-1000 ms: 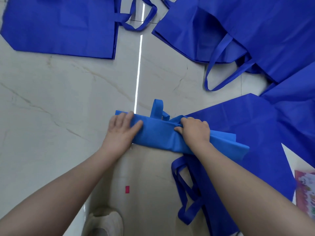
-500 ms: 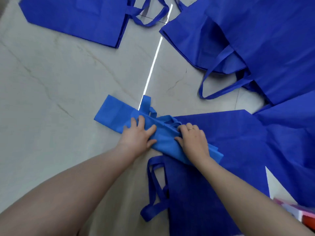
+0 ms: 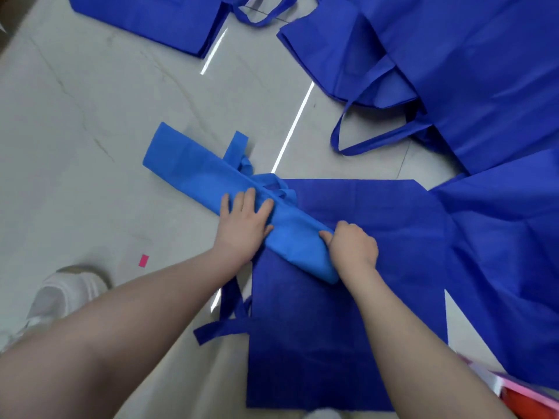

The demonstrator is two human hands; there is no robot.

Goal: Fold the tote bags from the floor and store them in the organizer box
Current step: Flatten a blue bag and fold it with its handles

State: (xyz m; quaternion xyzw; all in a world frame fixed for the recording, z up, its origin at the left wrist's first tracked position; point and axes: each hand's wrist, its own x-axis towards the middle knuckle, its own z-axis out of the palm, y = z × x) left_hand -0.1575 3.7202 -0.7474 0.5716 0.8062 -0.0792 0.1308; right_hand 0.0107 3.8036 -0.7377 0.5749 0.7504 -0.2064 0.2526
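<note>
Left hand (image 3: pixel 243 220) presses flat, fingers spread, on the folded bag (image 3: pixel 193 170); right hand (image 3: pixel 352 246) pinches its end on the floor (image 3: pixel 90 116).

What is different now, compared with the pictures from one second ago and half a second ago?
The right hand has rolled the right end of the light blue tote bag inward toward the left hand, so the strip is shorter there and its end is rounded. The left hand still presses flat on the middle. The dark blue tote bag beneath stays spread flat.
</note>
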